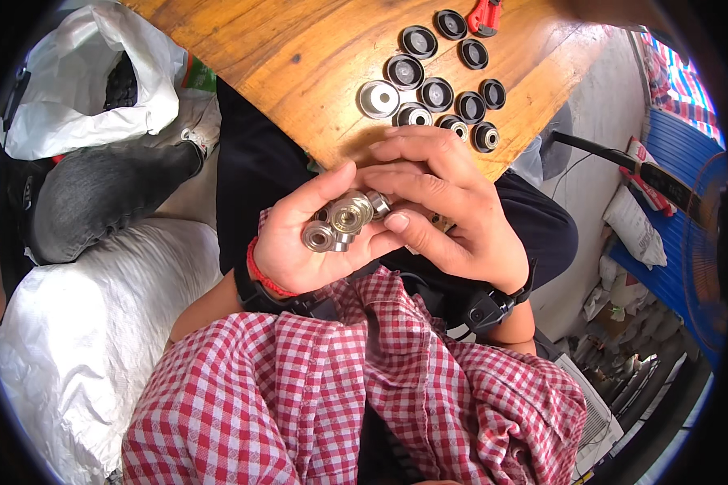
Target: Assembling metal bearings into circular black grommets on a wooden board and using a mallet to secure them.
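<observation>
Rumpled red-checked cloth point(243, 380) nearest. Beyond, wooden bench point(291, 65). Right hand point(461, 202) curled over left fingers, whether pinching anything impossible to tell; left hand point(291, 260) cupped palm-up, thumb spread. Black round caps point(404, 72) clustered on bench. Metal bearings point(350, 212) heaped in left palm.

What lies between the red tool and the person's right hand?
The head view shows black caps on the table between the red tool and the right hand.
</observation>
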The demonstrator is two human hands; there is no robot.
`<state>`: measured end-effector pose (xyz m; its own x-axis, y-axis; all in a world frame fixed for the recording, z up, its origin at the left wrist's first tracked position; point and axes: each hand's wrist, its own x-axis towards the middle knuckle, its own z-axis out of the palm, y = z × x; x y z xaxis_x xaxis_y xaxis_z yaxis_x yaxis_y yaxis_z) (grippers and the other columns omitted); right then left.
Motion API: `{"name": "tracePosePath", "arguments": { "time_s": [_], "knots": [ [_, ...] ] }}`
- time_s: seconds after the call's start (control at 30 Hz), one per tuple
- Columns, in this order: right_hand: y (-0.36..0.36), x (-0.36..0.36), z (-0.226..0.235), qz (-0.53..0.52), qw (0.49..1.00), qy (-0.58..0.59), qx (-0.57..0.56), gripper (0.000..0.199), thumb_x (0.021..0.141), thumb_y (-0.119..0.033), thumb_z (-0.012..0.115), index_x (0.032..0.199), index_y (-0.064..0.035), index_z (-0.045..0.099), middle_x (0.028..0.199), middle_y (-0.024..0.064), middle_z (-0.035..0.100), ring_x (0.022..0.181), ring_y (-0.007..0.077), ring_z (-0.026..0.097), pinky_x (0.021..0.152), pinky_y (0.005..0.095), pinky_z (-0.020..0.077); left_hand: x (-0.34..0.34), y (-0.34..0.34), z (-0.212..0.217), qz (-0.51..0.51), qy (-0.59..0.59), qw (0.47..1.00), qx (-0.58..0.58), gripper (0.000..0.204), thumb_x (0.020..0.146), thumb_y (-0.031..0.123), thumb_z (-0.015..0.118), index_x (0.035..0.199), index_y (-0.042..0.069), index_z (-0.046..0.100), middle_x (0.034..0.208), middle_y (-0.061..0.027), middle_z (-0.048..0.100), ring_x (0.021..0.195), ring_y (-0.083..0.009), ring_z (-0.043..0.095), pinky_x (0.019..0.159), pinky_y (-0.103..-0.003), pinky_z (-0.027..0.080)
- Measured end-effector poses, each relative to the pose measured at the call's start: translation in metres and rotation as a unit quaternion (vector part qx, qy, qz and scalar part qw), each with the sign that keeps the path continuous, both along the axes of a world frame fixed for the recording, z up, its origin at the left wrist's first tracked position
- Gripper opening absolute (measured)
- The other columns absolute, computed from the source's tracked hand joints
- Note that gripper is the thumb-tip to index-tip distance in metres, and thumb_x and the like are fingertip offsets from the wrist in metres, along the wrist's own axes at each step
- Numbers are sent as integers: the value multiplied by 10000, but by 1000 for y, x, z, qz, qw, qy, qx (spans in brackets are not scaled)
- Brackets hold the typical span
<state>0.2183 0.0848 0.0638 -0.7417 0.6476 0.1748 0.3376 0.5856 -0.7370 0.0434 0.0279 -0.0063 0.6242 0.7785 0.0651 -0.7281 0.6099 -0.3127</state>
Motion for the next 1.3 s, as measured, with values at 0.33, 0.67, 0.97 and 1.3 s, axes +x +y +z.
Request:
{"name": "tracePosePath", "arguments": {
  "time_s": [0.33,0.67,0.97,1.3],
  "knots": [
    [-3,22,7,-262,962,72,12,263,739,-46,692,990,-2,623,915,114,641,847,213,622,745,311,491,1,6,19,-29,144,989,34,584,998,350,284,1414,-54,219,1461,-215,266,1366,-327,260,1129,-428,228],
    [17,20,5,-272,938,-141,160,200,739,-67,681,926,-31,621,831,97,581,781,288,572,695,370,461,4,8,19,-39,155,987,17,617,998,371,270,1418,-74,191,1490,-258,173,1396,-347,189,1140,-436,204],
    [21,19,-3,-262,934,-176,167,187,734,-67,674,907,-24,618,820,107,567,781,309,557,691,388,456,3,8,17,-35,163,986,15,611,999,373,258,1410,-78,217,1484,-255,199,1391,-346,207,1137,-436,215],
    [-3,-17,10,-122,983,9,138,295,706,-90,705,983,-22,629,847,77,553,703,251,530,639,361,431,6,8,-3,52,-53,997,34,509,1001,318,303,1325,-66,385,1337,-187,457,1252,-285,444,1047,-390,377]
  ]
}}
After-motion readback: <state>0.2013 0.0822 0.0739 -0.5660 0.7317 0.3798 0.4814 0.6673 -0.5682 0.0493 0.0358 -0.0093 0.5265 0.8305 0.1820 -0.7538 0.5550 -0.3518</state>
